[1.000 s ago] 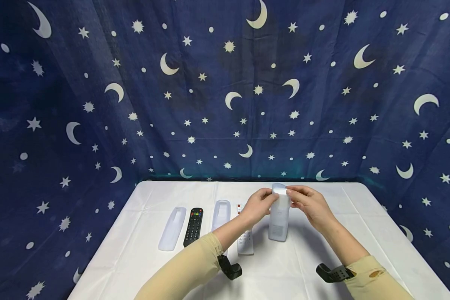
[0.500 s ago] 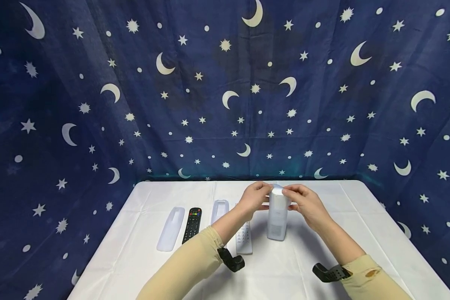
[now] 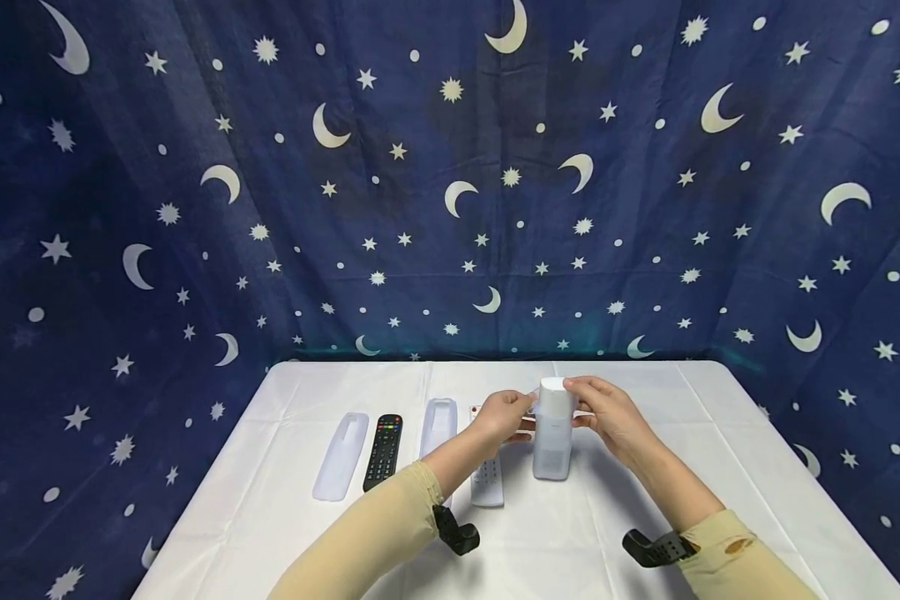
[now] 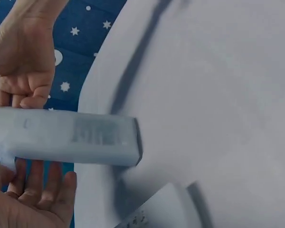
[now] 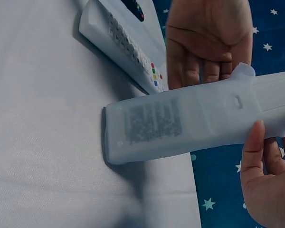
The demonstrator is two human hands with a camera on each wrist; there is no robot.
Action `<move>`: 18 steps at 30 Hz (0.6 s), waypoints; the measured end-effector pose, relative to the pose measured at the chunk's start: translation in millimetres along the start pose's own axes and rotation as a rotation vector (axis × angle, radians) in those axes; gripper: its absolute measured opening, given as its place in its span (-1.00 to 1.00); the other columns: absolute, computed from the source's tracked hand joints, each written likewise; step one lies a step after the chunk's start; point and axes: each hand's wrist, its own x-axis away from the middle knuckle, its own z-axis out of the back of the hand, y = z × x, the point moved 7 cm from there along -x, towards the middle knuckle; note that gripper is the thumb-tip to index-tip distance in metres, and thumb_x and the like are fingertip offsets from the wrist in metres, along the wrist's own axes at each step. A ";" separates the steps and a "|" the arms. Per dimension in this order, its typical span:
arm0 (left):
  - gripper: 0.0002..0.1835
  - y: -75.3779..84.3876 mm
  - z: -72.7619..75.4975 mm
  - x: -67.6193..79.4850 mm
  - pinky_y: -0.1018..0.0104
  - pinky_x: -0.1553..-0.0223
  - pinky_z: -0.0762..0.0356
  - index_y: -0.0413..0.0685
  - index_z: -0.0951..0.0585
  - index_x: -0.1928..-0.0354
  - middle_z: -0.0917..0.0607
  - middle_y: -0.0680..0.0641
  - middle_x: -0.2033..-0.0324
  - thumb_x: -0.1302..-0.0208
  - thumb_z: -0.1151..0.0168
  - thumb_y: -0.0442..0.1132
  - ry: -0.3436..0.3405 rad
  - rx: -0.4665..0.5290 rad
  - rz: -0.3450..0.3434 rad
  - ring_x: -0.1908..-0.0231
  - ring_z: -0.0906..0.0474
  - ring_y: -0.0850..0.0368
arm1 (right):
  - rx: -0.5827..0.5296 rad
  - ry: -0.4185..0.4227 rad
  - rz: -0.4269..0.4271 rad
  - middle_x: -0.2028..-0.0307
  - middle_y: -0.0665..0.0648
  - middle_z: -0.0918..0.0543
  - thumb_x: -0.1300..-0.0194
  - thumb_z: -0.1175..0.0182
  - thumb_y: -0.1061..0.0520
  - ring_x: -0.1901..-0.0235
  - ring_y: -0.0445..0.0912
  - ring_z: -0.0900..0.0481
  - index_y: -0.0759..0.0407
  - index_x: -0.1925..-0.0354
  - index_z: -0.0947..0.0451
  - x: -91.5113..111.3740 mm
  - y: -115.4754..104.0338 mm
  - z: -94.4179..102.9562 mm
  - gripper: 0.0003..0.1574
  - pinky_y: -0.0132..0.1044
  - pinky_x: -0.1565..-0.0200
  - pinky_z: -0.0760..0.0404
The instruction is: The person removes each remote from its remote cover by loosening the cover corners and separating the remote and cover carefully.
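Observation:
In the head view, a white remote control (image 3: 556, 393) stands on end, its back toward me, with a translucent silicone sleeve (image 3: 552, 448) around its lower part. The upper end is bare. My left hand (image 3: 501, 417) pinches the sleeve's loose edge and holds it out to the left; this flap shows in the right wrist view beside the remote's bare end (image 5: 275, 91). My right hand (image 3: 609, 414) holds the upper right side between thumb and fingers. A dark label patch (image 5: 154, 121) shows blurred through the sleeve. The sleeve's lower end rests on the table.
Left of the hands lie a white remote (image 3: 487, 485), partly behind the left hand, a translucent sleeve (image 3: 439, 425), a black remote (image 3: 383, 452) and another sleeve (image 3: 342, 457). All are on a white-covered table (image 3: 270, 533). A starry blue curtain (image 3: 420, 250) hangs behind.
The sleeve's edge has come down off the remote's upper end, which now shows white. My left hand has moved lower with the edge; the right hand stays near the top.

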 end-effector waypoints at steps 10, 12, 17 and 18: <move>-0.61 9.5 -0.1 13.1 0.14 0.18 -0.72 -0.05 -0.64 -0.15 -0.69 -0.04 0.10 -0.49 -0.19 0.03 -0.015 0.120 -0.050 0.11 -0.69 0.03 | -0.022 0.019 -0.038 0.10 0.02 -0.56 -0.51 -0.17 -0.19 0.12 -0.11 -0.52 0.41 -0.30 -0.32 -2.4 9.2 5.3 -0.22 -0.33 0.13 -0.64; -0.65 9.1 0.3 13.9 0.15 0.19 -0.72 -0.03 -0.66 -0.13 -0.69 -0.02 0.11 -0.50 -0.20 0.01 -0.010 0.115 -0.059 0.12 -0.69 0.05 | -0.054 -0.013 -0.029 0.09 0.02 -0.56 -0.55 -0.11 -0.17 0.10 -0.11 -0.52 0.43 -0.32 -0.28 -1.0 11.6 4.3 -0.24 -0.33 0.10 -0.64; -0.70 6.6 0.1 13.1 0.17 0.17 -0.73 -0.11 -0.68 -0.06 -0.70 -0.02 0.14 -0.52 -0.19 -0.06 -0.010 0.107 -0.071 0.13 -0.69 0.04 | -0.103 -0.064 0.040 0.04 0.02 -0.57 -0.63 -0.01 0.06 0.07 -0.14 -0.58 0.47 -0.40 -0.20 6.1 16.5 6.7 -0.37 -0.30 0.04 -0.66; -0.70 6.7 0.1 13.0 0.18 0.17 -0.73 -0.13 -0.68 -0.06 -0.71 -0.03 0.14 -0.52 -0.19 -0.08 -0.013 0.099 -0.079 0.13 -0.70 0.04 | -0.096 -0.068 0.055 0.03 0.02 -0.57 -0.62 -0.02 0.09 0.07 -0.15 -0.60 0.47 -0.44 -0.18 7.3 17.4 7.7 -0.36 -0.29 0.03 -0.66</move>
